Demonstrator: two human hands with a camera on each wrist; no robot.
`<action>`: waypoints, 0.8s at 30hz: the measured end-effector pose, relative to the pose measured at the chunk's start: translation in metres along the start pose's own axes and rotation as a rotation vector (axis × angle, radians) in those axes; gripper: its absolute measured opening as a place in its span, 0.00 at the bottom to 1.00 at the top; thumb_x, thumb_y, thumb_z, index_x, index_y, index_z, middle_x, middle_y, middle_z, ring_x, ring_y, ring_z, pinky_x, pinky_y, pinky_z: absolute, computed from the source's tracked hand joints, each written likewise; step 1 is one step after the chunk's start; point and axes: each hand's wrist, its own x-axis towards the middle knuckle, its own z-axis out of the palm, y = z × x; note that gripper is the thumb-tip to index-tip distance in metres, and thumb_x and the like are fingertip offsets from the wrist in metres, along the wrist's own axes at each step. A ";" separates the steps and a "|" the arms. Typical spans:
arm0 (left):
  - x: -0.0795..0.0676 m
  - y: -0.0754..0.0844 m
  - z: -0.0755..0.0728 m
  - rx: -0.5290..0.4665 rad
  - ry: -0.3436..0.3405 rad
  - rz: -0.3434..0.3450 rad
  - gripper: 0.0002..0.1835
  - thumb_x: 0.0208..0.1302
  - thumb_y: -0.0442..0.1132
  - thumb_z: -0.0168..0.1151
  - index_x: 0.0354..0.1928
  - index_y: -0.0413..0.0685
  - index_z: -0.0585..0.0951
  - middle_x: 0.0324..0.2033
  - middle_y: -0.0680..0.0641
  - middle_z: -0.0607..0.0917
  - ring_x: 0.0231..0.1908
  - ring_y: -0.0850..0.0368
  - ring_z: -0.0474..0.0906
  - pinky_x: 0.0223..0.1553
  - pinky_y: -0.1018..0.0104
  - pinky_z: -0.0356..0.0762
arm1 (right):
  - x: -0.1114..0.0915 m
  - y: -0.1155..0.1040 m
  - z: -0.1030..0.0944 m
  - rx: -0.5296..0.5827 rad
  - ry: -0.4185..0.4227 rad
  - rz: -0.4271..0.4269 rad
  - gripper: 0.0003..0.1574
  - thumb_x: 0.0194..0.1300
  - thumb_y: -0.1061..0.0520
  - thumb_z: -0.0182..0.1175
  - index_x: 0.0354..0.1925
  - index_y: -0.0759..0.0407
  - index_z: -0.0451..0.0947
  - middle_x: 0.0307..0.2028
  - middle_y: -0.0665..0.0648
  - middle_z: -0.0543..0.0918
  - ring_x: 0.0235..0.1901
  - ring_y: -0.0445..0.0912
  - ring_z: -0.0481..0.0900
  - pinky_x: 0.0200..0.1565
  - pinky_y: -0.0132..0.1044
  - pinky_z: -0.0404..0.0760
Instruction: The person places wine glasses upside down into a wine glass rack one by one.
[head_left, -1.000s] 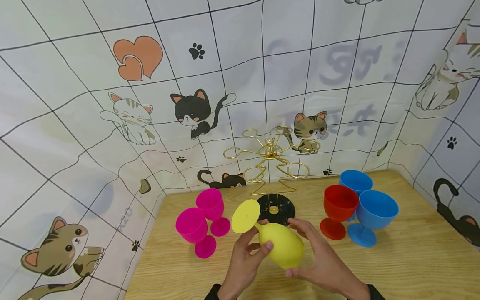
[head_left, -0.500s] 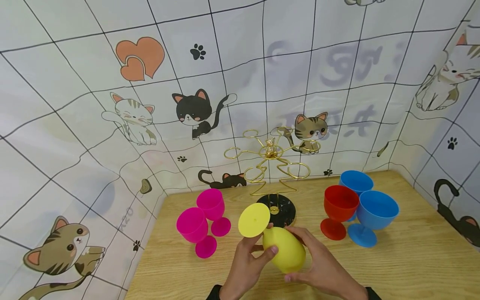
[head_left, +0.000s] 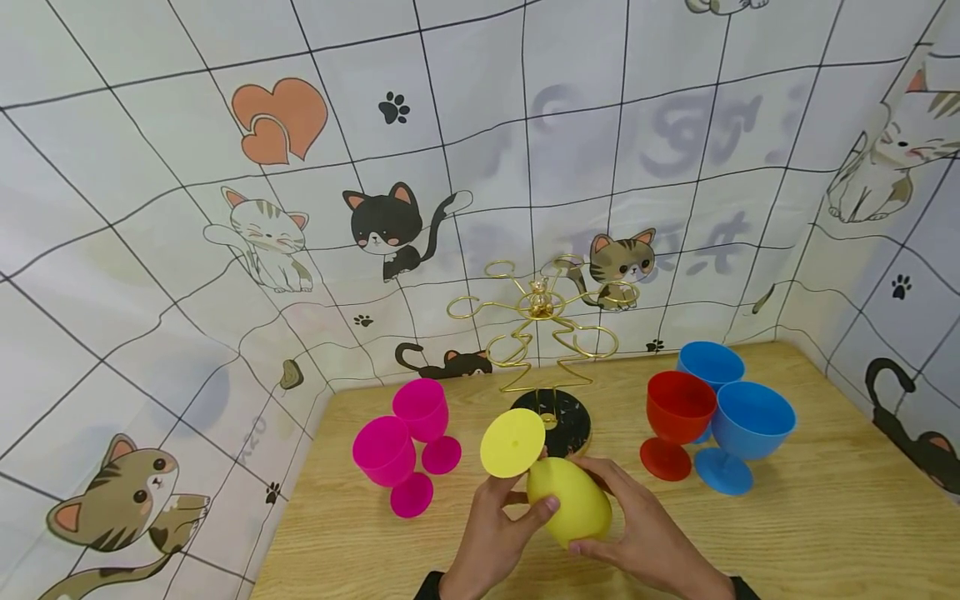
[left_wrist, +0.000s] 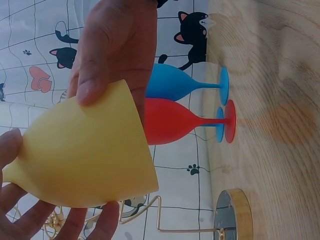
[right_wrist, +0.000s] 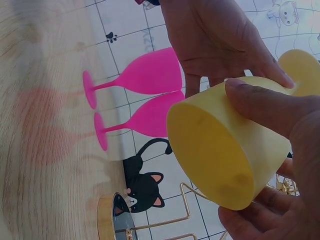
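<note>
A yellow plastic goblet (head_left: 570, 504) is held in the air over the table, tipped over with its round foot raised up and to the left. My left hand (head_left: 491, 533) grips it by the stem end, thumb on the bowl. Around the bowl near the rim curl the fingers and thumb of my right hand (head_left: 648, 529). The right wrist view looks into the mouth of the yellow goblet (right_wrist: 210, 155), which has nothing in it. Just behind the hands stands a gold wire glass rack (head_left: 540, 304) on a black round base (head_left: 572, 425).
Two pink goblets (head_left: 384, 450) stand upright on the left of the wooden table (head_left: 322, 550). On the right are a red goblet (head_left: 681, 408) and two blue goblets (head_left: 753, 421), close together. A cat-printed sheet (head_left: 480, 158) rises behind and at the sides.
Both hands have brought the yellow goblet slightly right and closer to me. Its foot has swung to the right and shows more face-on. The other goblets and the rack stay put.
</note>
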 end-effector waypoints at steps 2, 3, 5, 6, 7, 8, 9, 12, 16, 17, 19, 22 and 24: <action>-0.001 0.000 0.000 0.005 0.004 0.005 0.27 0.66 0.48 0.64 0.66 0.66 0.70 0.63 0.51 0.76 0.63 0.54 0.72 0.49 0.66 0.82 | 0.000 -0.001 0.000 0.005 -0.001 0.017 0.56 0.43 0.36 0.77 0.68 0.41 0.63 0.60 0.43 0.73 0.59 0.49 0.76 0.58 0.53 0.79; -0.001 0.000 -0.001 0.010 0.007 0.010 0.28 0.66 0.48 0.64 0.67 0.65 0.69 0.62 0.50 0.76 0.63 0.54 0.72 0.49 0.65 0.82 | 0.000 -0.002 0.000 0.011 -0.001 0.028 0.56 0.43 0.36 0.77 0.67 0.41 0.63 0.61 0.44 0.73 0.60 0.49 0.76 0.58 0.53 0.79; -0.002 -0.001 -0.001 0.025 0.015 0.020 0.30 0.66 0.49 0.64 0.68 0.64 0.67 0.62 0.49 0.76 0.63 0.55 0.72 0.50 0.64 0.81 | 0.000 -0.003 0.000 0.023 -0.002 0.049 0.56 0.42 0.36 0.77 0.67 0.39 0.63 0.61 0.44 0.73 0.61 0.50 0.75 0.59 0.53 0.78; -0.002 -0.001 -0.001 0.034 0.019 0.023 0.31 0.65 0.50 0.65 0.68 0.63 0.66 0.62 0.49 0.76 0.62 0.56 0.72 0.51 0.64 0.81 | 0.000 -0.003 0.000 0.026 0.001 0.054 0.56 0.42 0.36 0.77 0.67 0.38 0.63 0.61 0.44 0.73 0.61 0.50 0.75 0.59 0.53 0.78; -0.002 -0.002 -0.001 0.039 0.025 0.025 0.32 0.65 0.50 0.65 0.69 0.65 0.65 0.62 0.50 0.75 0.62 0.56 0.72 0.52 0.63 0.81 | 0.000 -0.003 0.001 0.030 0.007 0.055 0.55 0.42 0.36 0.77 0.67 0.37 0.63 0.61 0.45 0.73 0.61 0.50 0.75 0.59 0.54 0.78; -0.002 -0.002 0.000 0.044 0.028 0.026 0.33 0.64 0.49 0.66 0.69 0.65 0.64 0.62 0.51 0.75 0.62 0.56 0.71 0.52 0.62 0.80 | 0.000 -0.003 0.001 0.032 0.014 0.052 0.55 0.42 0.37 0.77 0.66 0.37 0.63 0.61 0.45 0.73 0.61 0.50 0.75 0.59 0.54 0.78; -0.002 -0.003 0.000 0.036 0.026 0.015 0.34 0.63 0.48 0.67 0.69 0.66 0.64 0.62 0.53 0.74 0.62 0.56 0.71 0.54 0.60 0.79 | 0.000 -0.003 0.001 0.032 0.022 0.047 0.55 0.42 0.36 0.77 0.66 0.36 0.63 0.61 0.45 0.74 0.60 0.49 0.76 0.59 0.53 0.78; -0.002 -0.004 0.002 -0.019 0.006 -0.043 0.38 0.60 0.47 0.69 0.70 0.70 0.63 0.63 0.58 0.73 0.64 0.57 0.68 0.58 0.55 0.76 | 0.000 -0.003 0.003 0.042 0.044 0.031 0.55 0.43 0.37 0.78 0.66 0.40 0.64 0.61 0.45 0.75 0.59 0.48 0.78 0.58 0.51 0.79; -0.004 -0.007 0.005 -0.100 -0.026 -0.104 0.41 0.56 0.45 0.72 0.69 0.73 0.63 0.63 0.61 0.73 0.66 0.55 0.65 0.61 0.52 0.72 | -0.001 -0.005 0.005 0.072 0.057 0.049 0.54 0.45 0.38 0.77 0.67 0.44 0.64 0.62 0.47 0.75 0.60 0.50 0.78 0.59 0.51 0.79; -0.004 -0.007 0.006 -0.108 -0.032 -0.105 0.42 0.55 0.45 0.73 0.69 0.73 0.63 0.64 0.61 0.73 0.66 0.55 0.65 0.61 0.52 0.72 | -0.001 -0.005 0.005 0.077 0.062 0.056 0.54 0.45 0.37 0.77 0.67 0.44 0.64 0.62 0.48 0.75 0.60 0.50 0.78 0.59 0.51 0.79; -0.005 -0.008 0.008 -0.122 -0.037 -0.100 0.43 0.54 0.45 0.74 0.69 0.72 0.62 0.64 0.60 0.73 0.67 0.53 0.65 0.61 0.53 0.73 | -0.001 -0.006 0.006 0.086 0.071 0.066 0.53 0.46 0.37 0.76 0.67 0.43 0.64 0.63 0.49 0.75 0.60 0.52 0.78 0.59 0.52 0.79; -0.007 -0.009 0.011 -0.124 -0.042 -0.114 0.45 0.53 0.46 0.75 0.70 0.74 0.61 0.64 0.61 0.72 0.66 0.55 0.66 0.62 0.55 0.72 | -0.001 -0.005 0.007 0.095 0.085 0.065 0.52 0.47 0.38 0.76 0.67 0.43 0.64 0.64 0.51 0.74 0.60 0.53 0.78 0.58 0.52 0.79; -0.009 -0.010 0.013 -0.122 -0.043 -0.127 0.47 0.53 0.47 0.75 0.71 0.74 0.59 0.65 0.61 0.71 0.66 0.57 0.66 0.64 0.55 0.71 | -0.001 -0.004 0.008 0.097 0.093 0.058 0.51 0.48 0.40 0.76 0.67 0.44 0.64 0.64 0.51 0.74 0.60 0.53 0.79 0.58 0.51 0.79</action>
